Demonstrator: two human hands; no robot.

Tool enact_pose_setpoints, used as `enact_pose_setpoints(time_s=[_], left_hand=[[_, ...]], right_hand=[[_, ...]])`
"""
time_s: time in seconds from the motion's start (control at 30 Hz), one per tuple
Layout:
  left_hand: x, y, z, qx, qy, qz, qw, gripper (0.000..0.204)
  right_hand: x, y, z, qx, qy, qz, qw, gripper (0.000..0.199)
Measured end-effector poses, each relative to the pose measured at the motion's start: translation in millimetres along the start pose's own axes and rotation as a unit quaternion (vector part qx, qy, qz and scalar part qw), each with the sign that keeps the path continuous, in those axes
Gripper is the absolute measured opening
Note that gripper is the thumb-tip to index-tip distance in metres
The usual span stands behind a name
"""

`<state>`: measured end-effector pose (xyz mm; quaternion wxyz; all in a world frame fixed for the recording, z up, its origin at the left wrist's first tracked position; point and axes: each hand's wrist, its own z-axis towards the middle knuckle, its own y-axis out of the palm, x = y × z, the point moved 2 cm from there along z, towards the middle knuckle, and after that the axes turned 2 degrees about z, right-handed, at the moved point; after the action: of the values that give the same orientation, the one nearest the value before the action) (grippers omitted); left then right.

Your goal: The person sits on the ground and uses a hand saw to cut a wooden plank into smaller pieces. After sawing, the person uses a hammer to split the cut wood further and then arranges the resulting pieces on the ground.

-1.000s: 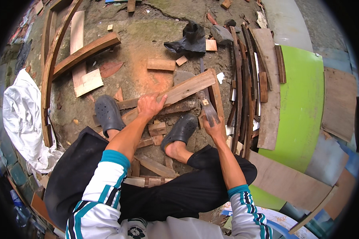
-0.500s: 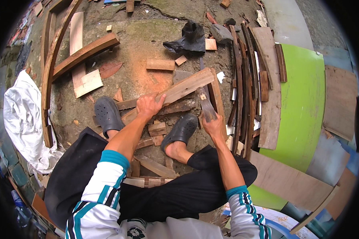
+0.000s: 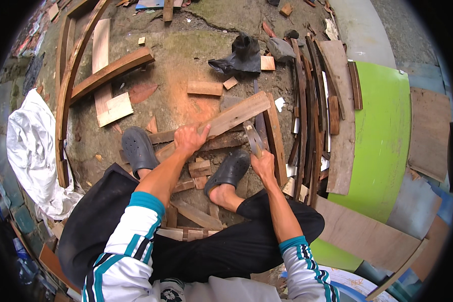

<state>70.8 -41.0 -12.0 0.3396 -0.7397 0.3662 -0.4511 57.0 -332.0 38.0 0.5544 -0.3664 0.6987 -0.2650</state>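
A wooden plank (image 3: pixel 240 114) slants up to the right in front of me, and my left hand (image 3: pixel 190 140) is wrapped round its lower part. My right hand (image 3: pixel 263 164) grips a hammer (image 3: pixel 252 135) by the handle, the head pointing away from me. The hammer head is beside the plank's near edge; whether they touch I cannot tell. Close to the plank's far end, a second wooden piece (image 3: pixel 276 136) runs down toward me. Other boards lie beneath the plank, partly hidden by it and my left hand.
My feet in dark clogs (image 3: pixel 228 168) flank small wood offcuts (image 3: pixel 200 167). Long dark strips (image 3: pixel 302 116) and a green panel (image 3: pixel 380 136) lie to the right. A wooden frame (image 3: pixel 65 105) and white sack (image 3: pixel 32 151) are at left, a black plastic bag (image 3: pixel 241 55) beyond.
My right hand and the hammer have moved slightly left and toward me; the hammer was blurred before. My left hand keeps its hold on the plank. The whole view has shifted a little.
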Motion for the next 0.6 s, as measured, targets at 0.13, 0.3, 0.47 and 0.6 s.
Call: enact_pose_setpoints(time_s=[0.13, 0.3, 0.47, 0.6], left_hand=[[-8.3, 7.1, -5.6, 0.04, 0.009, -0.005, 0.999, 0.062], [-7.6, 7.5, 0.1, 0.037, 0.01, 0.003, 0.999, 0.061], [-1.2, -0.1, 6.2, 0.031, -0.005, 0.0, 1.0, 0.062], [-5.3, 4.2, -3.0, 0.014, -0.007, 0.012, 1.0, 0.062]], right_hand=[[-25.6, -11.2, 7.6, -0.034, -0.004, 0.004, 0.999, 0.022], [-29.1, -22.4, 8.1, 0.026, -0.119, 0.051, 0.991, 0.021], [25.8, -4.8, 14.1, -0.056, 0.133, -0.051, 0.988, 0.034], [46.1, -8.8, -14.8, 0.052, 0.085, 0.068, 0.993, 0.024]])
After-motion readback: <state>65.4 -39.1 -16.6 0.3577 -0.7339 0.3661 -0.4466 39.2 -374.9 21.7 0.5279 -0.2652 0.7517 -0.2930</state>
